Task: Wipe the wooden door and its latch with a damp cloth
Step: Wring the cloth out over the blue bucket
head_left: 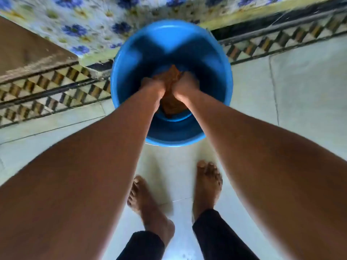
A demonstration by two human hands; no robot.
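Head view, looking straight down. Round blue plastic bucket (171, 128) stands on the pale tiled floor (300, 91), smooth-walled, its far rim close against the wall base. Both bare forearms reach down into it from the near side. Left hand (152, 87) and right hand (185, 86) sit side by side deep inside the bucket, each grip clenched on the cloth (171, 76), a crumpled orange-brown rag with a soft, bunched texture. The cloth is inside the bucket, between and under the two hands; part of it rises in a peak beyond the knuckles and part hangs below the wrists toward the bucket floor. Cannot tell from the blur whether water is present or how wet the cloth is. Wall behind the bucket carries glossy tiles with blue flower print (75, 30); beneath them runs a border strip (56, 87) of geometric tan, black and cream pieces between dark lines. At upper left a flat brown panel (22, 51), matte and wood-coloured, meets the border strip at its worn lower edge; cannot tell whether this is the door, and no latch shows. Two bare feet (208, 181) stand on the floor just short of the bucket, dark trouser cuffs (216, 231) at the ankles. Frame is motion-blurred throughout.
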